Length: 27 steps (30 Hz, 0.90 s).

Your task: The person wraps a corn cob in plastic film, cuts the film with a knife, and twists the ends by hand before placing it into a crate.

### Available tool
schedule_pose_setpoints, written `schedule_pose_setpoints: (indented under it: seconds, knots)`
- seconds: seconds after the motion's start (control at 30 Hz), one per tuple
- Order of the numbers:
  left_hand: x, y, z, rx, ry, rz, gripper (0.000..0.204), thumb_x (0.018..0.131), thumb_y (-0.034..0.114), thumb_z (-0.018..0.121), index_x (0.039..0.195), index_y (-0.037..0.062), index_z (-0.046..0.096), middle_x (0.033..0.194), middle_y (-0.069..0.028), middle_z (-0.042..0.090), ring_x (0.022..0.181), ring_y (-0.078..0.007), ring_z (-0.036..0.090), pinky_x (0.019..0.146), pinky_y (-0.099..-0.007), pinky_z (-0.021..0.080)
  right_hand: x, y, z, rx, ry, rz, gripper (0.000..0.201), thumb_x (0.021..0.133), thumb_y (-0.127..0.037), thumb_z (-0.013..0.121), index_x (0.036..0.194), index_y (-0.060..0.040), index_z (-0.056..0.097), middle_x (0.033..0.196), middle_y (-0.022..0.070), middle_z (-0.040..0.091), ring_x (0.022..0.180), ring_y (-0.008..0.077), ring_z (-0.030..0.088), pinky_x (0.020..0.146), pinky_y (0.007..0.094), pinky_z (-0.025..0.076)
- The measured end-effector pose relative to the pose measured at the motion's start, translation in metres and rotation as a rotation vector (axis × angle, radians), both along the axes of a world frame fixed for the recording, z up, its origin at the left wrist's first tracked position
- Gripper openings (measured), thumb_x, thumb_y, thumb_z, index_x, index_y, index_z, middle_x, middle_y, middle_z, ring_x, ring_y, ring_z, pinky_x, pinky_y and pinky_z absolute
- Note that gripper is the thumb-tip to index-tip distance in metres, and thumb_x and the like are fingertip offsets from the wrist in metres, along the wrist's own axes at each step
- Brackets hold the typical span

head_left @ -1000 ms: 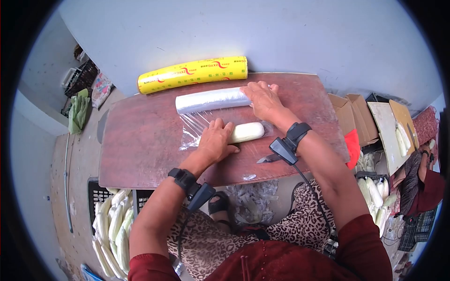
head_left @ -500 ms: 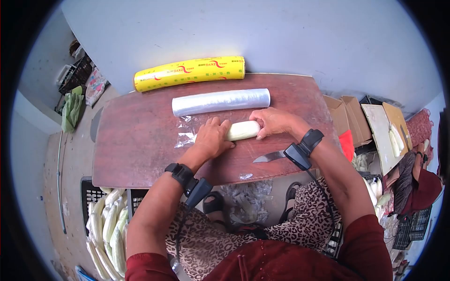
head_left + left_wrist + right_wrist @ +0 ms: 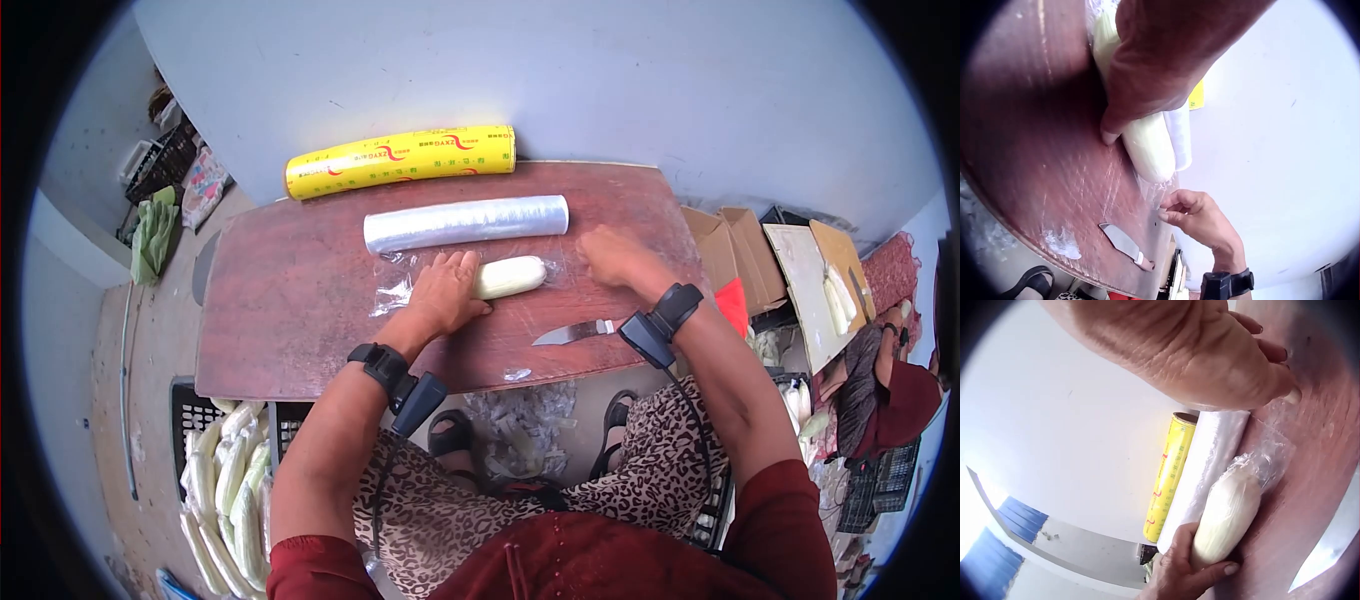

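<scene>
A long pale vegetable [image 3: 510,277], like an ear of corn in its inner husk, lies on clear plastic film on the table. My left hand [image 3: 443,295] grips its left part from above, with the thumb [image 3: 1217,572] along the near side. Off the vegetable's right end, my right hand [image 3: 622,258] is low over the table, its thumb and fingertips together at the film's edge. In the right wrist view, wrinkled film [image 3: 1272,450] runs from the vegetable's end toward that thumb. Behind the vegetable lies a roll of clear film [image 3: 465,222].
A knife [image 3: 575,331] lies near the front edge of the table [image 3: 290,330]. The yellow printed roll [image 3: 400,160] lies against the wall. Wrapped pale vegetables fill a black crate [image 3: 190,400] at lower left. Cardboard boxes [image 3: 745,260] stand right. Another person [image 3: 905,400] sits far right.
My right hand left the film roll, came to the vegetable's right end, then drew off to the right. The film no longer stretches up to the roll. My left hand stays on the vegetable.
</scene>
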<state>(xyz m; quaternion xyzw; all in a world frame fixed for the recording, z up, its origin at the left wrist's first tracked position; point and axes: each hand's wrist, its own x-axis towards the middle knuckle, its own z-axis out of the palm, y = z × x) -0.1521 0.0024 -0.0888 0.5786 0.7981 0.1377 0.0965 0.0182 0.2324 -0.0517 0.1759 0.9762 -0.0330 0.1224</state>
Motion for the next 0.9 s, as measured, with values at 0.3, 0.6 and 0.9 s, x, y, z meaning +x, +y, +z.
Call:
schedule_pose_setpoints:
  seconds: [0.3, 0.6, 0.9]
  knots:
    - [0.0, -0.001, 0.009, -0.015, -0.093, -0.015, 0.066, 0.071, 0.028, 0.084, 0.125, 0.0065, 0.053, 0.119, -0.019, 0.056, 0.117, -0.0393, 0.052, 0.099, -0.0454, 0.044, -0.027, -0.078, -0.011, -0.112, 0.358, 0.295, 0.051, 0.075, -0.022, 0.081, 0.116, -0.0117, 0.053, 0.114, 0.0081, 0.051, 0.113, 0.0297, 0.049, 0.087, 0.0453, 0.04]
    - [-0.01, -0.018, 0.007, -0.115, -0.08, 0.061, 0.059, 0.07, 0.033, 0.084, 0.115, 0.0029, 0.059, 0.119, -0.0191, 0.058, 0.118, -0.0372, 0.054, 0.098, -0.0448, 0.046, -0.028, -0.079, -0.017, -0.238, 0.241, 0.199, 0.062, 0.073, -0.021, 0.083, 0.125, -0.0105, 0.051, 0.115, 0.012, 0.051, 0.114, 0.0316, 0.051, 0.092, 0.0488, 0.042]
    - [-0.016, -0.035, 0.017, -0.2, -0.105, 0.079, 0.058, 0.068, 0.035, 0.084, 0.108, -0.0017, 0.061, 0.113, -0.0241, 0.064, 0.11, -0.039, 0.061, 0.095, -0.0437, 0.049, -0.027, -0.081, -0.02, -0.347, 0.331, 0.227, 0.049, 0.073, -0.023, 0.08, 0.11, -0.004, 0.053, 0.107, 0.0167, 0.057, 0.108, 0.0358, 0.055, 0.09, 0.0486, 0.043]
